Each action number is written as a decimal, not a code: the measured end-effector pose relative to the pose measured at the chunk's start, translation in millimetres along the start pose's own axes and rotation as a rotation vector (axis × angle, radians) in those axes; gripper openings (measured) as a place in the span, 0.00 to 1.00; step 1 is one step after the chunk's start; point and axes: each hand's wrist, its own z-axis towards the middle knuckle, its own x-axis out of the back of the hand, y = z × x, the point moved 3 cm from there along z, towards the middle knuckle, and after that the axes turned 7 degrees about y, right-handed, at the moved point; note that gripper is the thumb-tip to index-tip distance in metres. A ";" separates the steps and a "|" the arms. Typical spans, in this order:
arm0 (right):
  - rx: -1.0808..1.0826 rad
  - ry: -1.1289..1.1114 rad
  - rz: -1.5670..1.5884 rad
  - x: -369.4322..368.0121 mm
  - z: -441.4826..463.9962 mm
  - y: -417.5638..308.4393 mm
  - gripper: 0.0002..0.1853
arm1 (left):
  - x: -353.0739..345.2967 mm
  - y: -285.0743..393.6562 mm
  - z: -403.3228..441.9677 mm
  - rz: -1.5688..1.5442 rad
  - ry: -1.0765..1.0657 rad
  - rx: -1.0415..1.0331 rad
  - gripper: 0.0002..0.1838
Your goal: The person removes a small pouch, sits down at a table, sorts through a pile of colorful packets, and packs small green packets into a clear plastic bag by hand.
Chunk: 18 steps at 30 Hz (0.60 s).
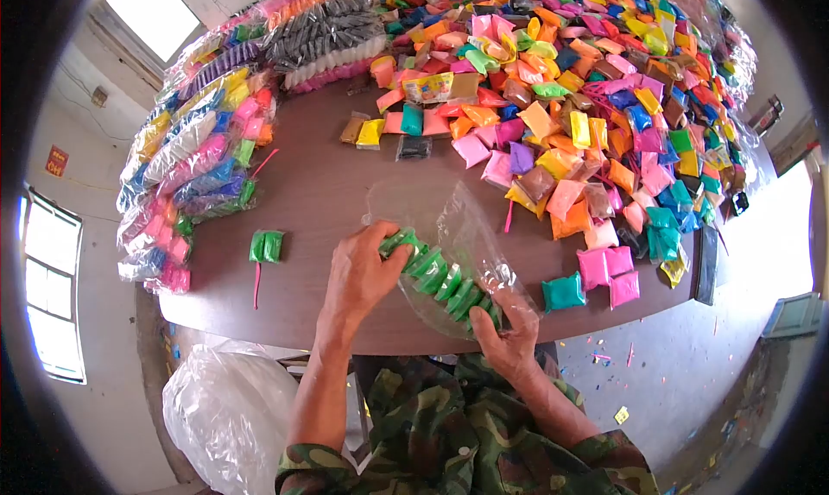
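Observation:
A row of several small green packets (440, 277) runs slantwise between my two hands, just above the near edge of the table. My left hand (364, 266) is closed round the upper left end of the row. At the lower right end, my right hand (509, 322) grips the packets between thumb and fingers. A clear plastic bag (462, 223) spreads behind and around the row, and part of it lies over my right fingers. Whether the whole row is inside the bag, I cannot tell. To the left, two joined green packets (266, 246) lie on the table.
A big heap of mixed coloured packets (553, 89) covers the table's back and right. Stacked bagged rows (194, 141) line the left side. Teal (563, 292) and pink packets (609, 271) lie near my right hand. A large clear plastic sack (229, 400) stands below left.

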 end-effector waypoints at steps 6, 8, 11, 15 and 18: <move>-0.029 -0.038 -0.006 -0.9 -1.3 -0.3 0.22 | -9.2 -1.9 -3.5 0.070 0.079 -0.038 0.14; -0.045 -0.051 0.007 -0.4 -0.2 -1.5 0.22 | -5.4 0.6 -3.2 0.050 0.072 -0.049 0.15; -0.030 -0.042 0.004 -0.2 0.3 -1.2 0.23 | 1.5 0.5 -2.7 0.010 0.097 -0.088 0.15; -0.022 -0.028 0.007 -1.8 -0.3 -2.2 0.22 | 5.4 -0.3 -4.8 0.092 0.078 -0.088 0.16; 0.010 -0.027 -0.012 -1.8 -0.5 -1.2 0.22 | -6.9 -10.2 -7.7 0.060 0.046 -0.088 0.17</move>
